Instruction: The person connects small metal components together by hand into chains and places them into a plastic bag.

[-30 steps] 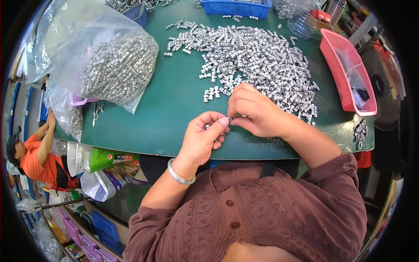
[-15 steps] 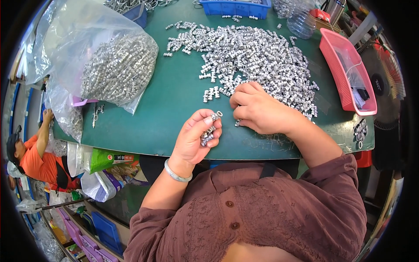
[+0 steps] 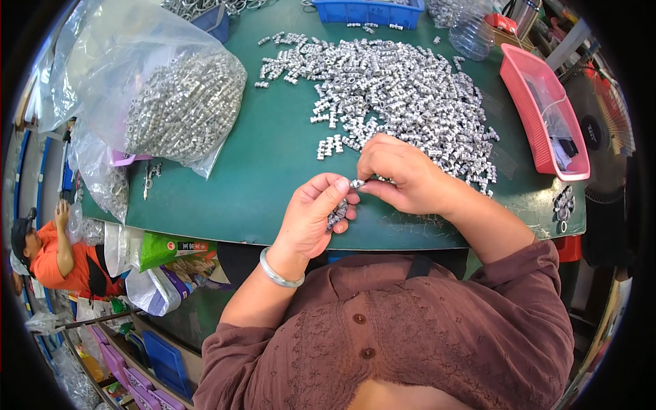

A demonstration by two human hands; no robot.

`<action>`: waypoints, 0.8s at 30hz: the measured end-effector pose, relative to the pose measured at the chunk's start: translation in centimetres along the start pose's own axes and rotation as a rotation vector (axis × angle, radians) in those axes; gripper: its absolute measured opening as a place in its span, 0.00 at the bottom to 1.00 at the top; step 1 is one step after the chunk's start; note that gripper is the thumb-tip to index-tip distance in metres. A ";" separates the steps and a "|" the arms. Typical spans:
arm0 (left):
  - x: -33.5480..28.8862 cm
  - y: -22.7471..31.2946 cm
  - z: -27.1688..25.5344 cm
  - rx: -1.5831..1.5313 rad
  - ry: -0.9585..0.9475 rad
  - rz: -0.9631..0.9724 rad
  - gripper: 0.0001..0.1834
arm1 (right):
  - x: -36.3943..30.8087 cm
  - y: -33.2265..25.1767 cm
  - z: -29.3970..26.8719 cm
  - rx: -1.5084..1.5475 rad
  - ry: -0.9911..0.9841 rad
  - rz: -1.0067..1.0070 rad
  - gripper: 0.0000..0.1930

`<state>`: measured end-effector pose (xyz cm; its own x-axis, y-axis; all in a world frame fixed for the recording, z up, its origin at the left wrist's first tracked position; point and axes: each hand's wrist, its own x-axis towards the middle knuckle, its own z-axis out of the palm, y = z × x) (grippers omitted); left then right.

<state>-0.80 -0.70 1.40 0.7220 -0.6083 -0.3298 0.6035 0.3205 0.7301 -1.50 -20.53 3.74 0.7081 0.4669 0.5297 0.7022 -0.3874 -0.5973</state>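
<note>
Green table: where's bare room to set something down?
Widest: left-centre of the green table, between the clear bag and metal pile, down to the near edge, left of the left hand. Narrower: strip between pile and pink basket. Crowded: the pile, far edge around the blue bin, front middle where left and right hand meet.

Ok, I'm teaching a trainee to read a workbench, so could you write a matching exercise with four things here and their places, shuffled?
1. Pink basket
2. Pile of metal pieces
3. Large clear bag
4. Bracelet

A. Around the wrist of the left hand
B. Toward the right end of the green table
C. Toward the table's left end
D. Loose on the table, beyond the right hand

Pairs: 1-B, 2-D, 3-C, 4-A
</note>
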 end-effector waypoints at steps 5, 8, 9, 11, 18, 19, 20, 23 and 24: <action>-0.1 0.0 0.2 -0.004 0.009 0.002 0.06 | 0.0 0.0 0.2 0.009 0.016 -0.025 0.11; -0.1 0.0 0.0 -0.049 0.017 0.007 0.05 | 0.0 0.0 0.0 0.023 0.013 -0.001 0.12; -0.1 0.0 0.0 -0.049 0.017 0.007 0.05 | 0.0 0.1 0.0 0.029 0.004 0.017 0.12; -0.1 -0.1 0.0 -0.055 0.013 0.041 0.05 | 0.0 0.0 -0.1 0.033 -0.002 0.032 0.12; 0.1 -0.3 0.1 -0.017 0.010 0.075 0.05 | -0.1 0.2 0.2 0.086 0.020 0.080 0.10; 0.2 -0.4 -0.1 -0.046 0.005 0.081 0.06 | -0.1 0.4 0.0 0.078 0.004 0.086 0.10; 0.2 -0.5 -0.3 -0.075 -0.001 0.087 0.07 | -0.1 0.4 0.0 0.068 0.004 0.082 0.10; 0.1 -0.6 -1.4 -0.181 -0.049 0.082 0.10 | -0.1 0.6 -0.1 0.207 0.014 0.270 0.08; 0.2 -0.5 -1.7 -0.177 -0.065 0.093 0.10 | 0.3 0.9 -0.5 0.190 0.017 0.261 0.08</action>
<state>-0.42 0.28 -0.06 0.7577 -0.6137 -0.2220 0.5892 0.4969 0.6371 -0.66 -21.16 3.71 0.8645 0.3577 0.3531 0.4719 -0.3358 -0.8152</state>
